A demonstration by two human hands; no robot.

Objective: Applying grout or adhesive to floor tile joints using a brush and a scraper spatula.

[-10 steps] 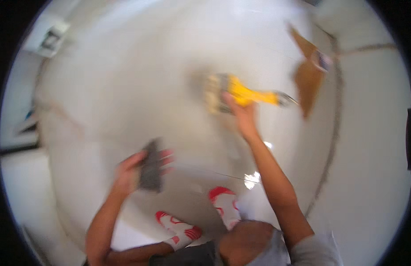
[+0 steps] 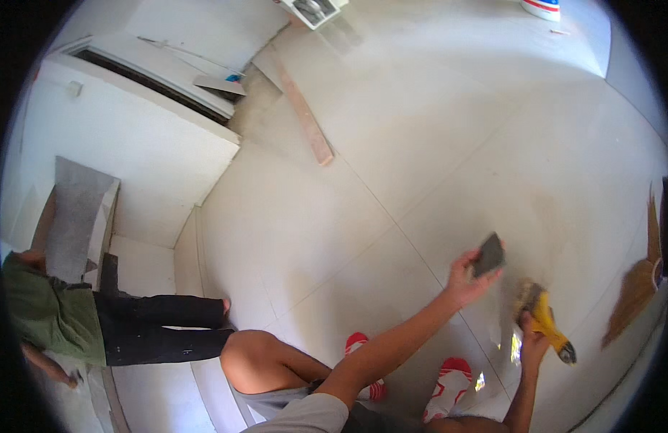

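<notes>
My left hand [image 2: 472,280] grips a dark grey rectangular piece [image 2: 490,256], thumb on one side and fingers on the other, raised above the tiled floor [image 2: 348,216]. To its right and nearer me, my right hand [image 2: 534,339] is closed around a yellow-handled tool [image 2: 543,316]. This tool has a tan, bristle-like wide end pointing away from me and a dark tip at its near end; its exact kind is unclear. The two held things are close but apart. My feet in red-and-white socks [image 2: 449,386] are on the floor below.
A person in a green shirt [image 2: 49,310] and black trousers stands at the left by a grey sheet [image 2: 85,209]. A wooden strip [image 2: 305,115] lies beyond. At the right edge is a brown fan-shaped thing [image 2: 628,303]. A white box [image 2: 312,10] stands at the far end.
The view has swung left, so both hands appear farther right. They are nearer each other. The yellow-handled tool now slants toward the lower right. Both hands keep their hold.
</notes>
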